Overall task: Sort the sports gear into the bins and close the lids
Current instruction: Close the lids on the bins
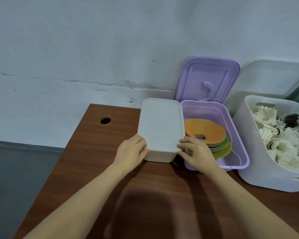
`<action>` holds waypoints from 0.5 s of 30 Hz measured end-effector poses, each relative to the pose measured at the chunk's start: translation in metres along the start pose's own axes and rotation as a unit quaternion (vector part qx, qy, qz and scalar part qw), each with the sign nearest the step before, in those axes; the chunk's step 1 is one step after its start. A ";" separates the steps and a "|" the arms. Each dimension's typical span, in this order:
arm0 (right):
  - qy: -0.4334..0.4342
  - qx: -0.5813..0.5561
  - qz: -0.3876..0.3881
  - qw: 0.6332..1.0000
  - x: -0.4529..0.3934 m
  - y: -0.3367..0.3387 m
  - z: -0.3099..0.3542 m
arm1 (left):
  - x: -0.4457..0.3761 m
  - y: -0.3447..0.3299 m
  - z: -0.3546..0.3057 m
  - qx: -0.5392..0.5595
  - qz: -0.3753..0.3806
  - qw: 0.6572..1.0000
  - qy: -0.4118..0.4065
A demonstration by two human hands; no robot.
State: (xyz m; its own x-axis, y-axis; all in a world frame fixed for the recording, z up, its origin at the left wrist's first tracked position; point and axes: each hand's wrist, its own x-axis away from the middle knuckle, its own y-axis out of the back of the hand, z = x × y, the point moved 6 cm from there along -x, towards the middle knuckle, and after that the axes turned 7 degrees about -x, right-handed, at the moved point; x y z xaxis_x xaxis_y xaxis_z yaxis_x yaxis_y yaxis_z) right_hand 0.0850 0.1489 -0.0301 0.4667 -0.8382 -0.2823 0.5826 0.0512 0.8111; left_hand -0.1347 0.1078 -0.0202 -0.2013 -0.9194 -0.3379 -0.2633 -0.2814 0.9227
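Gripping the near corners of the white bin [160,155], the left hand [130,153] and right hand [196,152] curled fingers over its closed lid [160,124]. It sat on the surface [97,152], touching the open purple bin [238,152] of discs [206,133]; shuttlecocks [281,137] filled the tub [252,169] farther right.

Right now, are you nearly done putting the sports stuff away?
About halfway. The discs are in the purple bin and the shuttlecocks in the big white bin. The left hand and right hand hold the near edge of the small white bin's lid, already on. The purple lid and clear lid are open.
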 end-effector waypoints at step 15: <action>-0.139 0.137 0.090 0.977 -0.079 -0.016 -0.033 | -0.090 -0.047 0.022 -0.115 0.233 0.959 0.111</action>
State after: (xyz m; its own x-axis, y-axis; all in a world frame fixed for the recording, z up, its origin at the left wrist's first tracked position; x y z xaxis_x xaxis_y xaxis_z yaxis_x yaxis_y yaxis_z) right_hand 0.0606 0.2320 -0.0377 0.3242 -0.9460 -0.0045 0.2907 0.0951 0.9521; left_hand -0.1245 0.2095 -0.0376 -0.0340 -0.9889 0.1445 0.0265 0.1436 0.9893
